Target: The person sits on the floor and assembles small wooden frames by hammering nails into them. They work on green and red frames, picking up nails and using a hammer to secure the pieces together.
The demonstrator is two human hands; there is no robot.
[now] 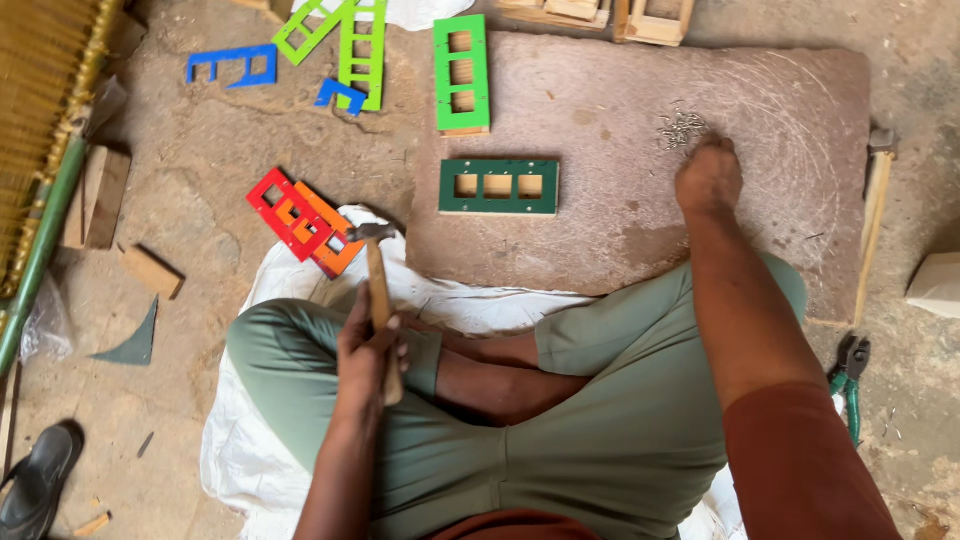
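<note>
I sit cross-legged on a white sheet (300,270) in front of a flat stone slab (620,230). My left hand (368,352) grips the wooden handle of a small hammer (376,270), whose metal head points up over my knee. My right hand (708,176) reaches onto the slab, its fingers closed at a small heap of nails (680,128). A dark green wooden frame (499,187) with three square openings lies flat on the slab, left of my right hand. A light green frame (462,74) of the same kind lies at the slab's far left corner.
Red (286,213) and orange (330,232) frames lie left of the slab, with blue (232,65) and green (352,50) pieces farther off. Green-handled pliers (850,385) rest at the right beside a wooden stick (870,230). Wood offcuts (150,270) and a sandal (38,482) are on the left.
</note>
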